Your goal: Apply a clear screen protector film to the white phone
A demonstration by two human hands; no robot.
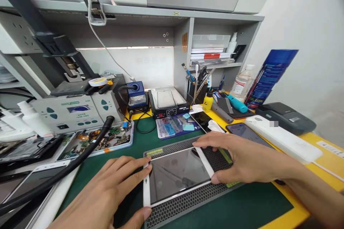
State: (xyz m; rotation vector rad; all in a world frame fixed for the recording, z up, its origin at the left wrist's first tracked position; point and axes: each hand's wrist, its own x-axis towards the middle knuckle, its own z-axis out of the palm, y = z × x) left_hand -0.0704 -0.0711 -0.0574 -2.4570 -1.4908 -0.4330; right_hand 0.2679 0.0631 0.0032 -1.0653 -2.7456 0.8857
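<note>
A white-framed tablet (177,173) with a dark, glossy screen lies on a grey honeycomb-patterned mat (172,205) on the green work surface. My left hand (113,189) holds its left end, fingertips at the upper left corner and thumb at the lower left one. At the opposite end, my right hand (239,157) spans the short side, with fingers at the far corner and thumb at the near corner. Both hands grip the tablet by its edges.
A black hose (80,161) crosses the left side over a tray of circuit parts (125,143) and other tablets (40,182). Behind stand a heating plate (170,111), soldering-iron holder (137,96) and tool cup (197,93). Phones (242,132) and a white long box (285,139) lie right.
</note>
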